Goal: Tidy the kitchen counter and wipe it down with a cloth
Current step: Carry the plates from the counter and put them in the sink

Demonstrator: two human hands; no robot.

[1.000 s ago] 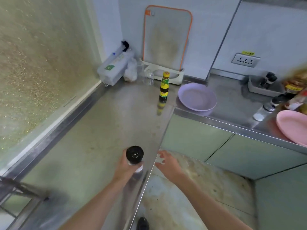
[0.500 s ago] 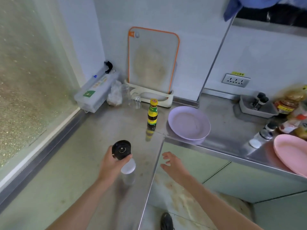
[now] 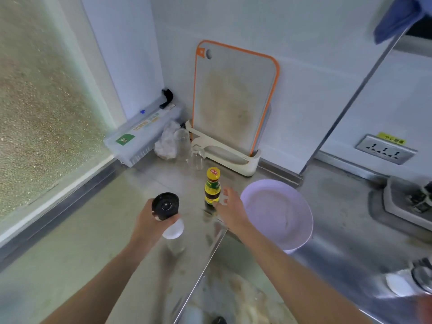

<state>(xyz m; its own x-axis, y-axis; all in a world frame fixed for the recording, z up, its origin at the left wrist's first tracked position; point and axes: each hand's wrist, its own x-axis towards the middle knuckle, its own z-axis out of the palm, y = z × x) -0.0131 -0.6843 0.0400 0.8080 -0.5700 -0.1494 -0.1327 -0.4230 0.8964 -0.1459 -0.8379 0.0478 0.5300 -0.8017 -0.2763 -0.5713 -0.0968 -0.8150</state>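
Gripping a black-capped bottle (image 3: 166, 208) in my left hand (image 3: 149, 224), I am holding it tilted above the steel counter (image 3: 93, 242), fingers curled round its body, the white base pointing down. My right hand (image 3: 230, 210) is reaching with fingers spread and loose, its grip holding nothing, fingertips just beside a yellow-capped sauce bottle (image 3: 212, 185) that is standing upright near the counter's inner corner. A lilac plate (image 3: 278, 212) is lying right of that hand. An orange-rimmed cutting board (image 3: 233, 99) is standing in its holder against the wall, two clear glasses (image 3: 196, 155) before it. A blue cloth (image 3: 397, 17) is hanging at top right.
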